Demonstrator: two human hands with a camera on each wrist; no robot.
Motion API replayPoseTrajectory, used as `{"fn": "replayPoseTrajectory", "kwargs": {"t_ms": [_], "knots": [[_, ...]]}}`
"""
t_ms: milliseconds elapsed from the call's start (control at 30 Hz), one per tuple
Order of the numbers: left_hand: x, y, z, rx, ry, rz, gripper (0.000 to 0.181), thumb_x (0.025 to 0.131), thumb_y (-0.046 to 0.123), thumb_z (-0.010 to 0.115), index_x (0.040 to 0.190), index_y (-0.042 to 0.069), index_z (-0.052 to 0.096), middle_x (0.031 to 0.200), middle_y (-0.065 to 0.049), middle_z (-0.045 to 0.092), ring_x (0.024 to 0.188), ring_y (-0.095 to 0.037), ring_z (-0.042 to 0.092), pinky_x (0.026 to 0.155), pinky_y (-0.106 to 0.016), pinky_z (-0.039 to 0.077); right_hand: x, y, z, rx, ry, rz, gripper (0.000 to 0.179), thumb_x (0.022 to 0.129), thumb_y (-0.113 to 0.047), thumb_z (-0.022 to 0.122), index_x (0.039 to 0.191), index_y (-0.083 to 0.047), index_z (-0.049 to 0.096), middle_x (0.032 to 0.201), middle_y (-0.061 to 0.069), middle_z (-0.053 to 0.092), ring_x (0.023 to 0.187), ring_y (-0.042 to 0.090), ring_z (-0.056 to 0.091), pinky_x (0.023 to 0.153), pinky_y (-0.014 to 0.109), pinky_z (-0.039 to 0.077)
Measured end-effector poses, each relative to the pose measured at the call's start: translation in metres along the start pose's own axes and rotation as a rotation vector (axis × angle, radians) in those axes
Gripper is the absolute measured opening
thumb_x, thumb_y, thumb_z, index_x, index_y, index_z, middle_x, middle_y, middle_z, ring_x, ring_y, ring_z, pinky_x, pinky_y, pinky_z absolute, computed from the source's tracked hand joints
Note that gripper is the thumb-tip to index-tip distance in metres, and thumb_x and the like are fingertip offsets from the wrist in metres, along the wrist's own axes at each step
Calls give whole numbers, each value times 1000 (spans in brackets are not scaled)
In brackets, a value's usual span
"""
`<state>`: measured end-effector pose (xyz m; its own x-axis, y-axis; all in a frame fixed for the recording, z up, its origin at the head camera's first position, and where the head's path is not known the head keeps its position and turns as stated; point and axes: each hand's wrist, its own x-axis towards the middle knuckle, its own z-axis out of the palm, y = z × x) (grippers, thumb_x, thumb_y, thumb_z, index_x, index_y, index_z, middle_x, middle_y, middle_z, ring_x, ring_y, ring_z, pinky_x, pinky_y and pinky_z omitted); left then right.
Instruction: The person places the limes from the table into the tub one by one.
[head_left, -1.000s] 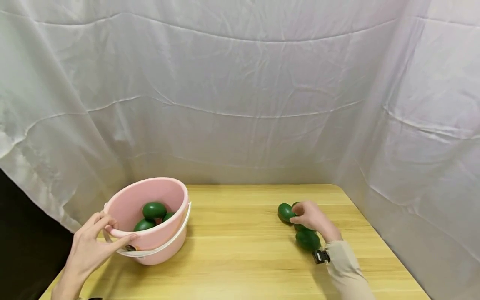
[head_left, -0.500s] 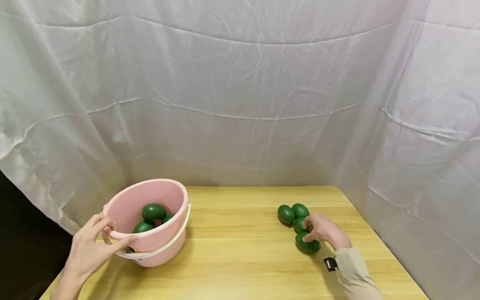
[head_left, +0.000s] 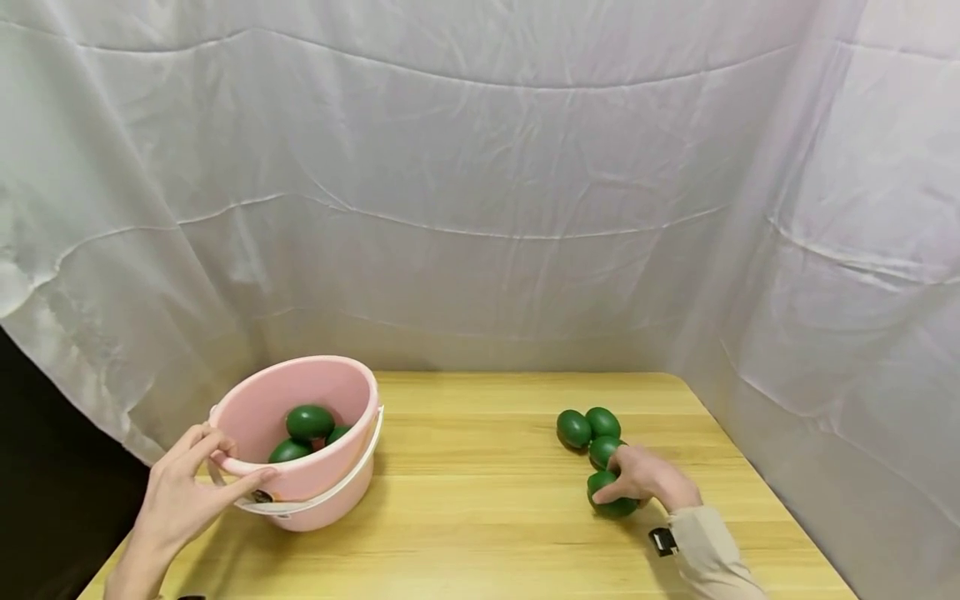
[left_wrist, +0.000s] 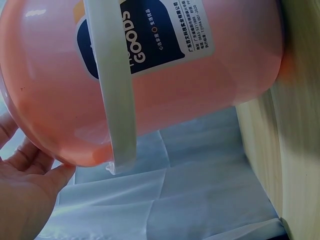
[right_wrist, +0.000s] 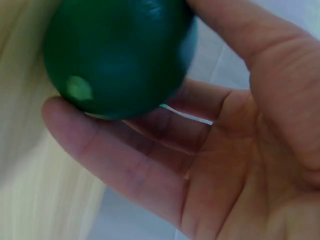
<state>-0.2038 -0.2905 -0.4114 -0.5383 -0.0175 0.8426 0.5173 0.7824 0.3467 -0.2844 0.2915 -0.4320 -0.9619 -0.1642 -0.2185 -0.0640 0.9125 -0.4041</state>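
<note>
A pink bucket tilts slightly on the left of the table, its mouth turned up. My left hand pinches its near-left rim, thumb outside and fingertips over the edge. Several dark green avocados lie inside, the top one showing most. At the right, my right hand grips the nearest avocado of a small cluster, thumb on one side and fingers curled along the other. In the right wrist view a pale stem spot shows on it. Just beyond sit three more avocados, one close by my fingers.
The bucket's white handle hangs down against its labelled side. Under everything is a light wooden table. Pale grey curtains enclose its back and sides, and a dark area borders the left.
My right hand has come back from the farther avocados towards the nearest one and closed round it; that avocado has shifted slightly. My left hand keeps its hold on the bucket.
</note>
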Motion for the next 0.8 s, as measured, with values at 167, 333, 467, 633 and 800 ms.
{"fn": "replayPoseTrajectory", "kwargs": {"t_ms": [167, 333, 467, 633, 800], "knots": [[0, 1, 0, -8, -4, -7, 51, 41, 15, 98, 76, 14, 59, 85, 8, 51, 76, 7, 40, 70, -9, 30, 4, -3, 5, 11, -17, -6, 35, 71, -31, 87, 76, -11, 59, 78, 5, 55, 66, 17, 55, 52, 33, 50], [0, 1, 0, -3, -6, -10, 51, 42, 16, 97, 76, 14, 59, 84, 8, 51, 75, 7, 40, 68, -10, 30, 13, -4, 8, 56, -61, -74, 35, 72, -32, 86, 88, -11, 62, 83, 4, 57, 69, 17, 57, 53, 33, 51], [0, 1, 0, 8, -21, -28, 51, 42, 16, 98, 77, 12, 60, 85, 10, 51, 75, 6, 41, 68, -14, 32, 19, -7, 9, 122, -53, -150, 45, 74, -32, 85, 105, -7, 64, 91, 4, 61, 74, 16, 60, 56, 35, 55], [0, 1, 0, 10, -17, -40, 51, 42, 17, 98, 77, 12, 60, 85, 10, 51, 74, 4, 41, 67, -16, 32, 29, -13, 12, 162, -24, -214, 41, 78, -33, 81, 108, -10, 66, 90, 5, 64, 70, 18, 63, 59, 37, 55], [-1, 2, 0, 7, -6, -27, 51, 42, 17, 98, 76, 13, 61, 86, 9, 52, 74, 4, 41, 65, -15, 32, 38, -20, 17, 101, 133, -196, 45, 73, -40, 84, 108, -21, 63, 99, 4, 64, 83, 18, 60, 68, 37, 49]]}}
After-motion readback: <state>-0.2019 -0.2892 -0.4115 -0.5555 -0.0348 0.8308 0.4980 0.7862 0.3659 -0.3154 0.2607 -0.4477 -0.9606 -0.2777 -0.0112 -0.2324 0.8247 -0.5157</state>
